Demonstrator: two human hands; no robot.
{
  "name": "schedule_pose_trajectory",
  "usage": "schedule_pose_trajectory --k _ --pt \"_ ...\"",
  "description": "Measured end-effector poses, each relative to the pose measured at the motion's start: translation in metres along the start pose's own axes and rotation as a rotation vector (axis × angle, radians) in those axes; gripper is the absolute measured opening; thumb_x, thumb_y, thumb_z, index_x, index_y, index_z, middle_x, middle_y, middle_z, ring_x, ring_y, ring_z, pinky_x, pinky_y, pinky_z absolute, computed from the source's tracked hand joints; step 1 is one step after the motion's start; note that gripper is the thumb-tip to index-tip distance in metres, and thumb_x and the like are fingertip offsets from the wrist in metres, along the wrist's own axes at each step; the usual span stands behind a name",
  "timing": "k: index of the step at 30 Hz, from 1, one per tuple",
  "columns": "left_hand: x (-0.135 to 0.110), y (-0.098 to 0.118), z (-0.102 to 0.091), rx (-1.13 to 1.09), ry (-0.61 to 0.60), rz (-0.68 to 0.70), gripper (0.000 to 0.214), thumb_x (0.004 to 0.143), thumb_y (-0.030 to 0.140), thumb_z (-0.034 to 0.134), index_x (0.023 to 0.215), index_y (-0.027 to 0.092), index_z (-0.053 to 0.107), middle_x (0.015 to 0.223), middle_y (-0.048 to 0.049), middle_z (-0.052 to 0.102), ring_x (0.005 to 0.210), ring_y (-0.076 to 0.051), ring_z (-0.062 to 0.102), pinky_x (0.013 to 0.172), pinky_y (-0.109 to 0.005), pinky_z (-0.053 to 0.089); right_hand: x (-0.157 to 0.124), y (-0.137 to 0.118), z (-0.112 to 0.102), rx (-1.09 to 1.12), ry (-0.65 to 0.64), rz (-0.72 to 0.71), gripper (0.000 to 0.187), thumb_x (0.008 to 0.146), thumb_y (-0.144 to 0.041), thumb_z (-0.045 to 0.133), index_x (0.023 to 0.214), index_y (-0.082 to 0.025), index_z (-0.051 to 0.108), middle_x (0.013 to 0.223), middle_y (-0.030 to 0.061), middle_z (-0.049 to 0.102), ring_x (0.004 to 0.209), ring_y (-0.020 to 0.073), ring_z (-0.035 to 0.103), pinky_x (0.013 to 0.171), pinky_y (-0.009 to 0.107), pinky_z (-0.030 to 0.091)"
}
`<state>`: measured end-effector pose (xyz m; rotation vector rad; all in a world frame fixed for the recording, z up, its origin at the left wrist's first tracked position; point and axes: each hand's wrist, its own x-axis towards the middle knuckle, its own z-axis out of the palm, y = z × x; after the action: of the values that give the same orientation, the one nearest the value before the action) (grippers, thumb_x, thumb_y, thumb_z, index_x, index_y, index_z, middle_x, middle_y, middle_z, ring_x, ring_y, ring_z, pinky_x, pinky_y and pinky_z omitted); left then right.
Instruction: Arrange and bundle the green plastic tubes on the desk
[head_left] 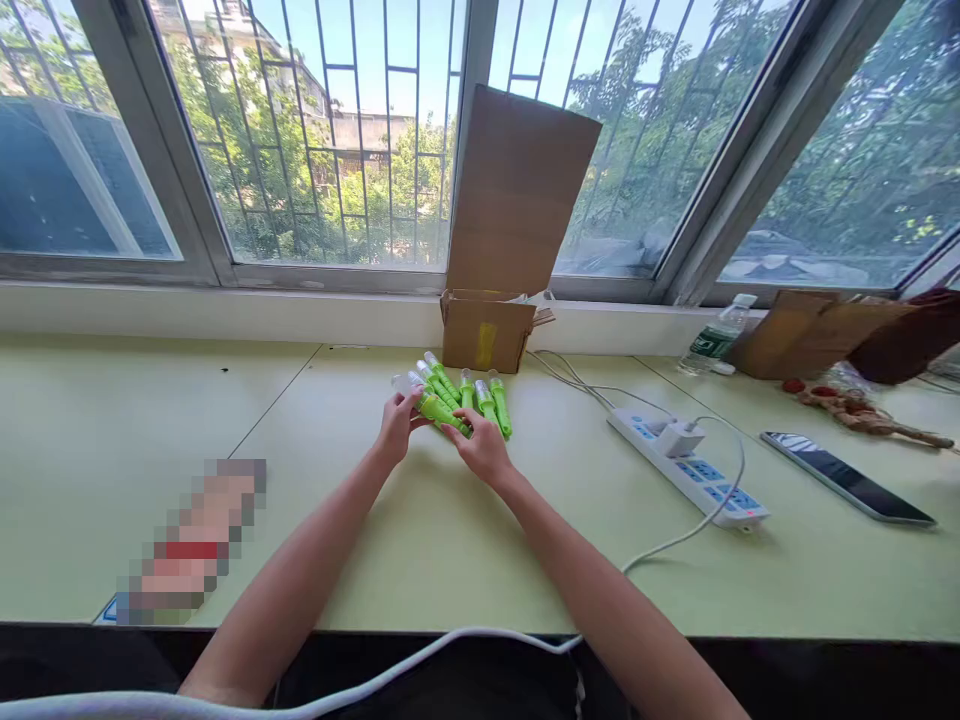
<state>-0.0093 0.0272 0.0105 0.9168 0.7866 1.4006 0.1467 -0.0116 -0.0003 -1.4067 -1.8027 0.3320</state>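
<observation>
Near the middle of the table, my left hand (pixel 396 428) and my right hand (pixel 482 446) are both closed on one bright green ribbed stick with a clear cap (pixel 436 408). The left fingers grip it by the clear-capped end, while the right fingers pinch its other end. Its exact kind is not plain. Just beyond and beside it lie several more green capped sticks (pixel 500 405), fanned out on the table with their clear caps pointing away from me. Part of this group is hidden by the held stick and my fingers.
A cardboard box (pixel 480 335) with its lid raised stands behind the sticks. To the right are a power strip (pixel 686 468) with a charger, a white cable (pixel 739 470), a phone (pixel 847 480) and a water bottle (pixel 716 335). A blurred-out flat item (pixel 195 545) lies left.
</observation>
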Motion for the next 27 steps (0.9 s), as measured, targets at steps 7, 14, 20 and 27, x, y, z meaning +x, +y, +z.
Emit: schedule_pose_trajectory --k 7,14,20,27 --pt "-0.005 0.005 0.009 -0.086 -0.006 0.004 0.038 0.066 0.038 0.075 0.091 0.016 0.055 0.076 -0.0042 0.068 0.072 -0.018 0.067 0.063 -0.028 0.052 -0.009 -0.014 -0.004 -0.263 -0.087 -0.054 0.035 0.091 -0.039 0.049 0.121 -0.023 0.058 0.103 0.0079 0.069 0.086 0.023 0.063 0.072 0.03 0.043" --pt "-0.004 0.011 0.006 -0.171 -0.058 -0.047 0.032 0.066 0.026 0.074 0.087 0.016 0.051 0.071 -0.0016 0.066 0.065 -0.015 0.064 0.06 -0.027 0.051 -0.011 -0.024 0.006 0.247 -0.212 0.023 0.034 0.089 -0.048 0.047 0.102 -0.021 0.062 0.074 0.0025 0.06 0.064 0.0153 0.054 0.062 0.027 0.04" --pt "-0.005 0.016 -0.002 -0.186 -0.233 -0.13 0.031 0.068 0.028 0.071 0.086 0.019 0.048 0.073 -0.0005 0.064 0.059 -0.018 0.063 0.044 -0.024 0.042 -0.006 -0.025 0.001 0.825 -0.557 0.399 0.044 0.081 -0.062 0.051 0.093 -0.019 0.053 0.052 -0.0087 0.037 0.038 0.005 0.021 0.039 0.019 0.014" --pt "-0.006 0.012 0.003 -0.221 -0.084 -0.104 0.038 0.065 0.026 0.075 0.092 0.017 0.051 0.082 -0.0048 0.068 0.07 -0.018 0.067 0.062 -0.03 0.052 -0.009 -0.022 0.0 0.243 -0.28 0.098 0.036 0.085 -0.05 0.051 0.1 -0.019 0.061 0.066 0.0007 0.058 0.055 0.0133 0.051 0.054 0.025 0.037"
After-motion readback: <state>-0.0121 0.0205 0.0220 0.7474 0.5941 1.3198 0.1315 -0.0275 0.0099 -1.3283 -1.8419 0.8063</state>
